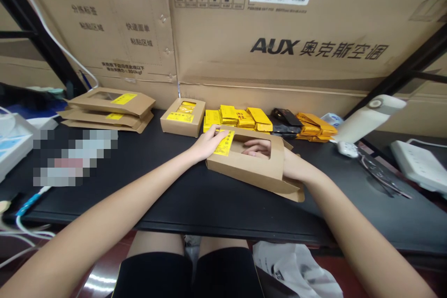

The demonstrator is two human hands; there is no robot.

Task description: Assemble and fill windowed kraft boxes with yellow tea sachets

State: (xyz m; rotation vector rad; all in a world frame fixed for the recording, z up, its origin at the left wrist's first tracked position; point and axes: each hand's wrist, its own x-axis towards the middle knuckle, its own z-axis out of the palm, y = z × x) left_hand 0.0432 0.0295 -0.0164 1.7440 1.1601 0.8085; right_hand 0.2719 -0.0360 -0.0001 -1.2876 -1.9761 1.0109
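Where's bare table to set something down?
Bare black table lies in front of the opened box, between left forearm and right forearm; left, between the left forearm and the flat boxes; right, on the near side of the glasses. Crowded: the back, with small windowed box, yellow packets, black packets, orange packets, bottle.

The left hand (pixel 208 142) lay on the labelled end of a box (pixel 240 170) on the black tabletop (pixel 146 195). The right hand (pixel 258 147) reached in through the opposite, open end, its fingers visible through the window (pixel 239 145). Behind, yellow packets (pixel 228 114) sat beside black (pixel 287 123) and orange packets (pixel 316 126), between a filled box (pixel 179 125) and a bottle (pixel 366 120).
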